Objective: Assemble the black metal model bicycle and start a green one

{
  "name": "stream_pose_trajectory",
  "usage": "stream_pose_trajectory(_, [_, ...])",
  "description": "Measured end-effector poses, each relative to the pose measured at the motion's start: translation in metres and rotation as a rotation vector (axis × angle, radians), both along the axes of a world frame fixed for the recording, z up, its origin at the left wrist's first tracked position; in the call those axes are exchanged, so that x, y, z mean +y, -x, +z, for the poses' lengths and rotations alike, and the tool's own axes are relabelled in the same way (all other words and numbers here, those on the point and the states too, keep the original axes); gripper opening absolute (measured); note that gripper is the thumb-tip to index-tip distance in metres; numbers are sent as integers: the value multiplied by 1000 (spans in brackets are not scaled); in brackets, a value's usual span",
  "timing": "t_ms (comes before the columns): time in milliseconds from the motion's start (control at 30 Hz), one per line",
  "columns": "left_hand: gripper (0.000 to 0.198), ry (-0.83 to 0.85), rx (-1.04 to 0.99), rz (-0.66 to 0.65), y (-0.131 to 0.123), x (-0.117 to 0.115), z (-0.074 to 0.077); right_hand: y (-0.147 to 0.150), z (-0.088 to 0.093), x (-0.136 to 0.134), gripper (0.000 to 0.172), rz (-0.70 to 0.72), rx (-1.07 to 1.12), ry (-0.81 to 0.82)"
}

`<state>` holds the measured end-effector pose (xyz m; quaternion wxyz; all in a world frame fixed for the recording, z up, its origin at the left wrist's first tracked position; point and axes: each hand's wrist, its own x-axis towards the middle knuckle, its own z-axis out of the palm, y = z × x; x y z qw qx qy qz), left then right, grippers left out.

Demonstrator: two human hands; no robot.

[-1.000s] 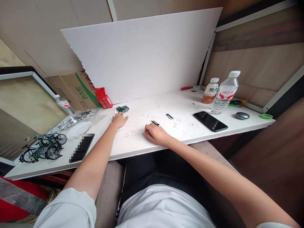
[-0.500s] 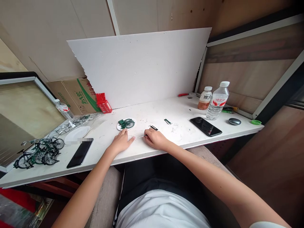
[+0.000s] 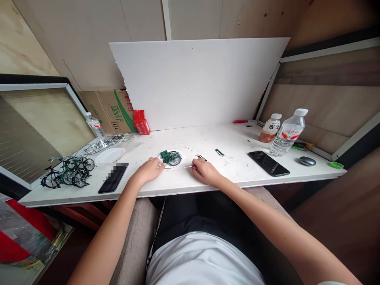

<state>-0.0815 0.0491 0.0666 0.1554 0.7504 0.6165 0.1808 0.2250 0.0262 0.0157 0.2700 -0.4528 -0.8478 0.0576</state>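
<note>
A green model bicycle (image 3: 172, 158) lies on a small round white disc (image 3: 170, 167) near the middle of the table. At the disc's left edge is my left hand (image 3: 149, 170), its thumb and fingertips closed around the rim beside the bicycle. My right hand (image 3: 204, 171), to the right of the disc, is closed on a thin silver metal tool (image 3: 188, 166) whose tip points left toward the bicycle. Its exact kind is too small to make out. Just beyond the right fingers lies a small dark part (image 3: 202, 157), and a small green part (image 3: 219, 152) sits farther right.
Several model bicycles (image 3: 69, 172) stand at the left, near a phone (image 3: 113, 179) and a white plate (image 3: 109, 155). On the right are another phone (image 3: 268, 163), a brown drink bottle (image 3: 270, 128), a water bottle (image 3: 287, 134) and a computer mouse (image 3: 307, 161). A white board (image 3: 202, 83) stands behind.
My left hand has shifted left around the disc, from its front to its left edge, and its thumb has drawn in. My right hand still holds the tool. The camera view has turned left.
</note>
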Motion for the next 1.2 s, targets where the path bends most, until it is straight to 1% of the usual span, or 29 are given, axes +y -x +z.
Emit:
stream_pose_trajectory(100, [41,4,-97,166,8,19,-10,0,0,0,9,1,-2,1])
stream_pose_trajectory(133, [38,35,-161,182,10,24,-13,-1,0,0,9,0,0,2])
stream_pose_trajectory(200, [34,153,-341,155,14,30,-19,-1,1,-1,8,14,21,-1])
stream_pose_trajectory(267, [29,281,-542,139,17,34,-21,-1,3,-2,9,63,61,-18])
stream_pose_trajectory(367, [19,462,-813,137,20,39,-20,-2,8,-4,10,175,103,-44])
stream_pose_trajectory(433, [15,575,-973,129,21,42,-18,-2,11,-4,12,223,102,-45])
stream_pose_trajectory(500, [12,646,-1104,127,19,43,-17,-2,11,-4,14,247,90,-36])
stream_pose_trajectory(567, [10,676,-1184,116,16,42,-16,-3,10,-2,15,271,77,-15])
stream_pose_trajectory(667, [10,693,-1211,82,9,41,-17,-3,7,0,19,284,77,40])
stream_pose_trajectory(767, [11,686,-1161,70,2,39,-21,-3,5,1,19,279,100,84])
stream_pose_trajectory(867, [12,591,-1029,71,-4,36,-26,-2,6,0,19,275,125,105])
stream_pose_trajectory(967, [22,462,-886,42,-10,31,-31,-2,7,-2,22,253,143,120])
stream_pose_trajectory(1033, [26,417,-850,41,-15,29,-33,-2,7,-2,23,243,151,124])
stream_pose_trajectory(1200, [31,365,-792,106,-21,28,-39,-3,5,0,27,236,158,82])
